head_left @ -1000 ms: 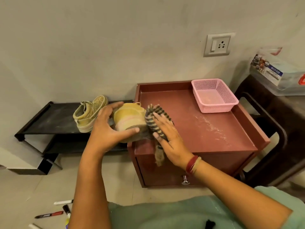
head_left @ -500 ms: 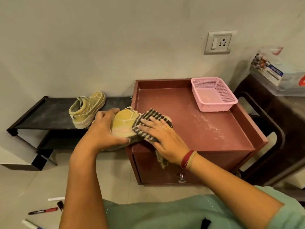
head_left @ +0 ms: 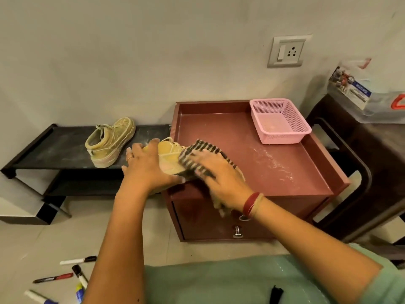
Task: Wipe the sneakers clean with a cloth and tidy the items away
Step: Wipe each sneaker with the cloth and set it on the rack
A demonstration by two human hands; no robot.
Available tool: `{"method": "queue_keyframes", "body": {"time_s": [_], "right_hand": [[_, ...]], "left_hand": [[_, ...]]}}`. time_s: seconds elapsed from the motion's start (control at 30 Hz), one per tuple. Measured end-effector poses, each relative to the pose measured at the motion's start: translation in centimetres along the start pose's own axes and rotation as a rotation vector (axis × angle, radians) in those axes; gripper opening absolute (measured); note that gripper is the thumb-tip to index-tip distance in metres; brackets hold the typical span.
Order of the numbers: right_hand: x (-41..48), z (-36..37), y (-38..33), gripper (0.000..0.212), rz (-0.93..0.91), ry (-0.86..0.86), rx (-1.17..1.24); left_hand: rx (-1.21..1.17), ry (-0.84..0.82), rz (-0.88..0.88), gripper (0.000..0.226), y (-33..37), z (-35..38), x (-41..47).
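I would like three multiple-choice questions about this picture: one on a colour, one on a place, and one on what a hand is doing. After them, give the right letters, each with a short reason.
1. What colour is the basket on the cabinet?
A. blue
B. pink
C. white

2. Where does the other sneaker stand?
A. in the basket
B. on the floor
C. on the black rack

3. What does the right hand do?
A. presses the striped cloth on the held sneaker
B. hangs idle
C. rests flat on the floor

Answers:
1 B: the mesh walls of the basket are pink.
2 C: it sits on the rack's top shelf, left of the cabinet.
3 A: its fingers lie on the cloth, over the sneaker that the left hand holds at the cabinet's front corner.
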State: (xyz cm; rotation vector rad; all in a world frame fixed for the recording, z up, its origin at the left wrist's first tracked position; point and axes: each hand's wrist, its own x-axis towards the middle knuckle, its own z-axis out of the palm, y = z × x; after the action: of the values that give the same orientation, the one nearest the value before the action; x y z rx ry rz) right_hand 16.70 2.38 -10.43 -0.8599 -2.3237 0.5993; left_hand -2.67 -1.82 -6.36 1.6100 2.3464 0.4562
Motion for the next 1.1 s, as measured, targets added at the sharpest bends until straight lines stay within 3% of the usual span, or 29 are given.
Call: {"method": "queue_keyframes", "body": {"time_s": [0.1, 0.23, 0.33, 0.4, 0.5, 0.63, 0.7, 0.77, 0.97, 1.1], "right_hand": [[-1.0, 0.4, 2.1, 0.052, -0.062, -0.032, -0.157], [-0.8, 0.6, 5.4, 0.043, 0.182, 0.151, 0.127], [0.3, -0.3, 6.7, 0.035, 0.459, 0.184, 0.449], [0.8, -1.2, 6.3, 0.031, 0.532, 0.245, 0.543], [0.4, -1.8, 3.4, 0.036, 0.346, 0.320, 0.457], [-0.9, 0.0, -0.3, 0.047, -0.094, 0.070, -0.077], [-1.1, 1.2, -0.3, 0.054, -0.171, -0.004, -0.317], [-0.9, 2.0, 0.9, 0.061, -0.178, 0.030, -0.384], [1.7, 2.6, 3.5, 0.041, 0.120, 0.273, 0.213], [3.2, 0.9, 4.0, 0.030, 0.525, 0.337, 0.774]], "left_hand": [[-0.087, 0.063, 0.073, 0.113, -0.5, 0.2, -0.2], [-0.118, 0.131, 0.161, 0.110, -0.6, 0.3, -0.7], [-0.138, 0.153, 0.218, 0.114, -1.1, 0.2, -1.1], [-0.136, 0.202, 0.266, 0.115, -1.7, -0.2, -1.2], [-0.134, 0.286, 0.270, 0.111, -2.8, -1.0, -1.0], [-0.134, 0.230, 0.324, 0.112, -4.2, -0.8, -0.5], [-0.171, 0.207, 0.337, 0.110, -4.8, -0.5, -0.2], [-0.222, 0.207, 0.328, 0.111, -5.2, -0.3, -0.1], [-0.279, 0.221, 0.344, 0.109, -5.9, 0.0, 0.4], [-0.273, 0.248, 0.373, 0.108, -6.1, 0.2, 0.4]]}}
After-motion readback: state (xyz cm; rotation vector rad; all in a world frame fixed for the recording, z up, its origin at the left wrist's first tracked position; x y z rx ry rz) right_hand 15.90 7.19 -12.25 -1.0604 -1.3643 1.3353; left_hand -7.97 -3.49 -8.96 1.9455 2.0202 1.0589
